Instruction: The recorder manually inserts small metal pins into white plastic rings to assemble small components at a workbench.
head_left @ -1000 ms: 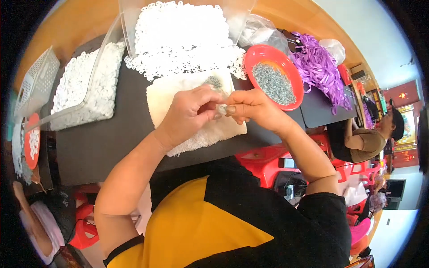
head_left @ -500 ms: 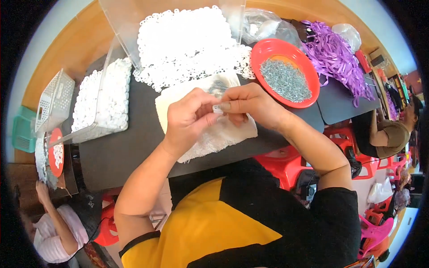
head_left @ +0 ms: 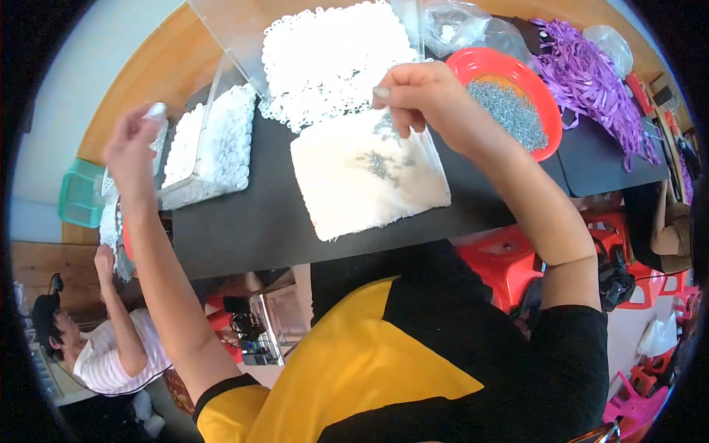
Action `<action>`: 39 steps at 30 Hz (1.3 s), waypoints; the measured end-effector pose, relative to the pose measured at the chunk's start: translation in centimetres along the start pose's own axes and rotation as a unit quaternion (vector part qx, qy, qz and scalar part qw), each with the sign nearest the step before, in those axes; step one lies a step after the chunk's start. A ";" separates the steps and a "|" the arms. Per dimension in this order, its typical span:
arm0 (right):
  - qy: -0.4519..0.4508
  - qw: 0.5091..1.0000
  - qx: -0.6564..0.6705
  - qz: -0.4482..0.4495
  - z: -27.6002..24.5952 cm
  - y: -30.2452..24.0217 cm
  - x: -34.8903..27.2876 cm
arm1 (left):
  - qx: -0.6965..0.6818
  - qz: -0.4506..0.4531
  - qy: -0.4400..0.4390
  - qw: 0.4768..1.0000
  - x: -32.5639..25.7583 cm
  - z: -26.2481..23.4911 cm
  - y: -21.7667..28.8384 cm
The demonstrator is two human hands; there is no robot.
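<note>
Raised at the far left, my left hand pinches a small white plastic piece at its fingertips, above the white basket's rim. My right hand hangs over the far edge of a folded cream cloth, near the heap of small white ring-shaped pieces. Its thumb and fingers are drawn together; whatever they hold, if anything, is hidden. Several small metal pins or screws lie loose on the cloth. Many more fill a red bowl to the right of that hand.
A clear bin holds the white rings; another holds rounded white pieces. A green basket sits far left. Purple ribbons and a plastic bag lie at the back right. A co-worker sits lower left.
My hands were together over the cloth, handling a small white piece. The left has swung far left with a white piece; the right has moved up and slightly right. The pins on the cloth now show.
</note>
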State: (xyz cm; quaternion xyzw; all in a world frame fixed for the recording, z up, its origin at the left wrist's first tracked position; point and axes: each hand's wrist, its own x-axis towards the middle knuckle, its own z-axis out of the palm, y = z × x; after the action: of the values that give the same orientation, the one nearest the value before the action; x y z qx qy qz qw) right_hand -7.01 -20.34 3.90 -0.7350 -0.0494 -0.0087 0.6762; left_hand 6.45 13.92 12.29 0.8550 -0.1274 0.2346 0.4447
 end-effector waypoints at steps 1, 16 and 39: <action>0.001 1.000 0.003 -0.010 0.4 -0.5 0.2 | 0.088 0.094 0.025 0.991 0.6 -0.4 -3.1; 0.041 0.999 0.022 -0.013 1.0 2.9 1.2 | 0.029 0.271 -0.308 0.911 -14.1 16.0 2.1; 0.059 0.989 -0.097 -0.099 3.2 4.9 1.0 | -0.503 -0.368 -0.331 0.708 -13.2 14.4 2.0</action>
State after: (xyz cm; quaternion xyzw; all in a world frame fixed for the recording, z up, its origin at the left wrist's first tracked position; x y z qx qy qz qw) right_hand -5.82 -17.50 -1.17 -0.7869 -0.0806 -0.1236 0.5992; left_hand -1.57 1.10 -0.17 0.5064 -0.0412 -0.3447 0.7893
